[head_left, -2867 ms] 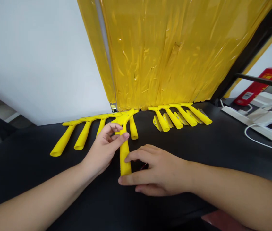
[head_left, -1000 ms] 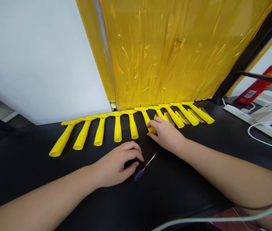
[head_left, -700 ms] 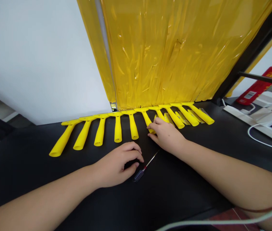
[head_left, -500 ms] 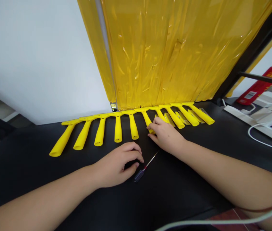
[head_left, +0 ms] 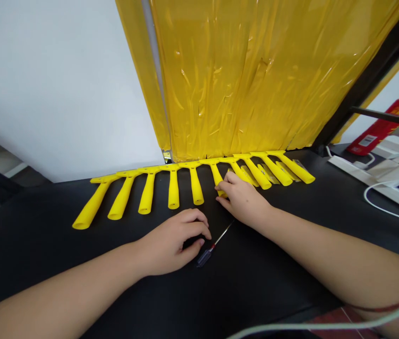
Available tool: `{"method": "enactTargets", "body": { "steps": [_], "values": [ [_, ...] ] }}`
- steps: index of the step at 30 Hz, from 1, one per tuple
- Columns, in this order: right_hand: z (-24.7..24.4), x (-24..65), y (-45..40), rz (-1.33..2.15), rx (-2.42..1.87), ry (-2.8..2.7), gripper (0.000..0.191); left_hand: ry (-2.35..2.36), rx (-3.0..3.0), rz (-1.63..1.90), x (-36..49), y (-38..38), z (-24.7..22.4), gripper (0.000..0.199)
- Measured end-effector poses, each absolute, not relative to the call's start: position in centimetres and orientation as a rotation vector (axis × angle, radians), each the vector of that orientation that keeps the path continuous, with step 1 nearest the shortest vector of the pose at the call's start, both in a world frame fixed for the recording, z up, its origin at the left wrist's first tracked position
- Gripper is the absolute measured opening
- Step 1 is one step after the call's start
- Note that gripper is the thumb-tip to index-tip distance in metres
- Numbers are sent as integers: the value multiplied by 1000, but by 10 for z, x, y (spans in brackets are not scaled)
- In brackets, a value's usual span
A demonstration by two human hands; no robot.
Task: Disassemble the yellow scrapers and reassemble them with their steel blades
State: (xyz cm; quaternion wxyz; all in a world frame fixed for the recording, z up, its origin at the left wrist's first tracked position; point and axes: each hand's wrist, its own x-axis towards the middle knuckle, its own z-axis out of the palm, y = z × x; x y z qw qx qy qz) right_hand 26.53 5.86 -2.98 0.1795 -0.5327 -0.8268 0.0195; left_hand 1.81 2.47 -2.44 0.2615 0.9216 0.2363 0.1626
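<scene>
Yellow plastic scraper handles [head_left: 174, 188] lie side by side on a black tabletop [head_left: 256, 282], their wide heads toward the back and hollow ends toward me. My right hand [head_left: 247, 200] has its thumb and fingers around the near end of a yellow scraper handle [head_left: 217, 174] right of the row's middle; its fingers partly cover that end. My left hand [head_left: 178, 242] rests on the table, fingers loosely curved, thumb apart, nothing in it. Just right of its fingertips lies a small screwdriver [head_left: 204, 258] with a dark translucent grip, its thin shaft pointing toward my right hand.
Yellow film [head_left: 227, 84] hangs behind the row, beside a white panel [head_left: 79, 94]. Small flat clear-and-yellow pieces [head_left: 270, 174] lie among the right-hand handles. At right are a red bottle [head_left: 379, 127], white power strips [head_left: 372, 181] and cables. A pale cable [head_left: 291, 326] crosses the front.
</scene>
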Motion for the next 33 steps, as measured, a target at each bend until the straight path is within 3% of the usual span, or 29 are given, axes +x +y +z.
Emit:
{"method": "enactTargets", "body": {
  "steps": [9, 14, 22, 29, 33],
  "values": [
    [-17, 275, 54, -17, -1481, -2305, 34, 635, 2506, 443, 18, 25, -25, 25],
    [4, 312, 61, -59, -1693, -2172, 19, 625, 2543, 464, 17, 25, -25, 27],
    [2, 329, 73, 143, -1904, -2279, 41, 753, 2738, 608, 32, 21, -15, 32],
    [-1, 328, 75, 120, -1960, -2261, 33, 1015, 2839, 381, 63, 36, -4, 46],
    [-2, 328, 75, 122, -1989, -2249, 33, 1091, 2882, 348, 86, 52, -3, 43]
  ]
}}
